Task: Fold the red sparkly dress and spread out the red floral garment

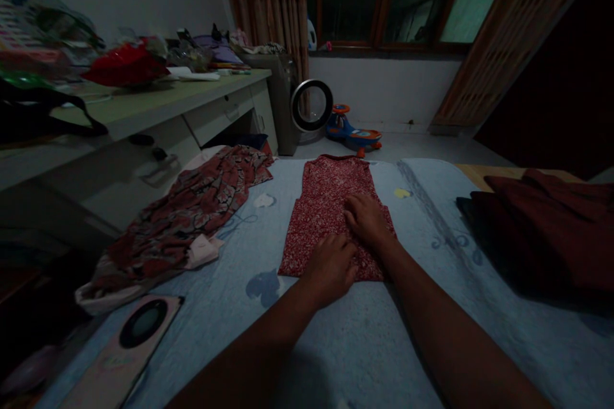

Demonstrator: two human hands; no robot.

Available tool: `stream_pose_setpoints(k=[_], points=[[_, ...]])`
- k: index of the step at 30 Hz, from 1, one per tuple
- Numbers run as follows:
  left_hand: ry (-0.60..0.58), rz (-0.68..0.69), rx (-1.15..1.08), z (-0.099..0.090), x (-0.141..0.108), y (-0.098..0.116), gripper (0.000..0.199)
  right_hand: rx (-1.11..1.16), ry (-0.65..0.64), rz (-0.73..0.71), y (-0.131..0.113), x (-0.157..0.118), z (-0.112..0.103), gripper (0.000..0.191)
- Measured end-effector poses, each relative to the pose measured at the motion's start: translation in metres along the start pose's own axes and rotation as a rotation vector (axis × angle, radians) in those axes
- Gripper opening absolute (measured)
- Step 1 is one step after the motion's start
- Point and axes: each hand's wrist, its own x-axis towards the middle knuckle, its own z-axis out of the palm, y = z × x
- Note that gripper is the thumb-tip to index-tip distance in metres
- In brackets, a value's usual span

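A red garment with a fine white speckle (330, 198) lies folded and flat on the bed, its neckline at the far end. My left hand (333, 268) rests on its near edge, fingers laid on the cloth and slightly bent. A little farther off and to the right, my right hand (367, 220) lies on the middle of the same garment, its fingers bent and touching the fabric. No fold of cloth shows between the fingers of either hand. Both palms are hidden.
A patterned garment (192, 211) lies crumpled at the left, above a pale flat box with a dark circle (122, 345). Dark folded clothes (561, 230) are stacked at right. Beyond the blue bedspread (259, 339) stand a washing machine with its door ajar (283, 96) and a ride-on toy (352, 131).
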Motion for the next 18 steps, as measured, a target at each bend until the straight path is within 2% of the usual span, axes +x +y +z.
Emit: stream_pose_setpoints(k=[4, 8, 11, 15, 18], points=[[-0.007, 0.014, -0.041, 0.0, 0.003, -0.002, 0.013, -0.123, -0.001, 0.107, -0.005, 0.0, -0.003, 0.02], [0.016, -0.023, -0.1, 0.0, 0.006, -0.002, 0.017, -0.167, -0.081, 0.166, -0.01, 0.0, -0.001, 0.03], [0.038, -0.033, -0.126, 0.001, 0.007, -0.002, 0.015, -0.119, -0.095, 0.165, -0.011, 0.001, 0.001, 0.033], [0.049, -0.042, -0.146, 0.003, 0.008, -0.005, 0.012, 0.014, -0.082, 0.123, -0.01, 0.004, 0.004, 0.029], [0.069, -0.043, -0.157, 0.006, 0.008, -0.007, 0.013, 0.076, -0.061, 0.144, -0.011, 0.006, 0.005, 0.023]])
